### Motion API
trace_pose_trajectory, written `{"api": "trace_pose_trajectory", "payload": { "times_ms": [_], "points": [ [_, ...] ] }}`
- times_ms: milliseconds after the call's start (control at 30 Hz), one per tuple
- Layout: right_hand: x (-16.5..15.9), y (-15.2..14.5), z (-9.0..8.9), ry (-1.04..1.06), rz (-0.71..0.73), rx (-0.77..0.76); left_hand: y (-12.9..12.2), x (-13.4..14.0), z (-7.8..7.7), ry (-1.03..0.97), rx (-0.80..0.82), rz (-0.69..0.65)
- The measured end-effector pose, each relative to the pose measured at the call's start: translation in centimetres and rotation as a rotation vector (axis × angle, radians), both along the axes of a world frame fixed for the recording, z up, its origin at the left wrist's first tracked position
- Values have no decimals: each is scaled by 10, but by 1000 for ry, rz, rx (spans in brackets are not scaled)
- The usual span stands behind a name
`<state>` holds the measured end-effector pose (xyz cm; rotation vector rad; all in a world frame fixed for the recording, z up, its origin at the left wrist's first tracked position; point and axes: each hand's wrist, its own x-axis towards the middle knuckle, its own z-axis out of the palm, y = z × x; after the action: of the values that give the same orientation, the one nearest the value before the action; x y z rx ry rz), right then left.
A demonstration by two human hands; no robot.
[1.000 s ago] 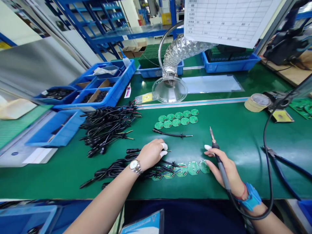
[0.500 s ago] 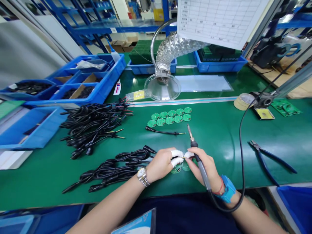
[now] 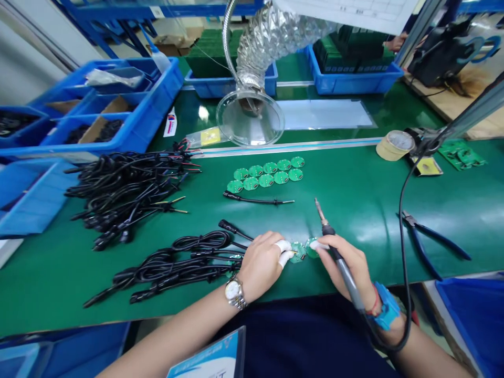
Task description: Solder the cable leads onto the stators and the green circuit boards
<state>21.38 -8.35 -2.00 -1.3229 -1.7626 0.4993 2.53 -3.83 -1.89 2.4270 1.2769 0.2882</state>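
My left hand (image 3: 263, 262), with white finger covers, is closed in a pinch on the wire end of a black cable (image 3: 239, 231). The exact part between the fingertips is mostly hidden. Right beside those fingertips lies a small round green circuit board (image 3: 298, 253). My right hand (image 3: 346, 262) grips a soldering iron (image 3: 343, 270), its tip pointing up and away from me. The covered fingertips of that hand touch or hover over a second round board (image 3: 310, 251); I cannot tell which. Bundled black cables (image 3: 165, 273) lie left of my left hand.
Round green boards (image 3: 265, 180) lie in two rows, with a short cable (image 3: 258, 200) before them. A cable pile (image 3: 129, 189), blue bins (image 3: 137, 131), a fume hood (image 3: 250, 123), tape roll (image 3: 395, 145) and cutters (image 3: 427, 236) surround the work. The iron's cord (image 3: 402, 252) hangs at right.
My right hand has moved right, away from my left, with the soldering iron in it. The fingertips are now apart and the boards between them show more. The view has tilted down.
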Motion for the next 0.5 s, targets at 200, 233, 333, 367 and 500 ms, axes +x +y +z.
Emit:
{"api": "trace_pose_trajectory", "payload": {
  "times_ms": [200,233,333,367,500],
  "points": [
    [19,-21,10,-85,19,118,-1,1,-3,58,-7,-21],
    [20,-24,11,-96,34,132,0,0,-2,58,-15,-24],
    [18,-29,14,-79,84,132,2,0,0,60,-33,-24],
    [16,-30,16,-70,102,123,2,0,1,64,-37,-25],
    [7,-30,17,-50,138,79,2,0,1,70,-42,-31]
  ]
}}
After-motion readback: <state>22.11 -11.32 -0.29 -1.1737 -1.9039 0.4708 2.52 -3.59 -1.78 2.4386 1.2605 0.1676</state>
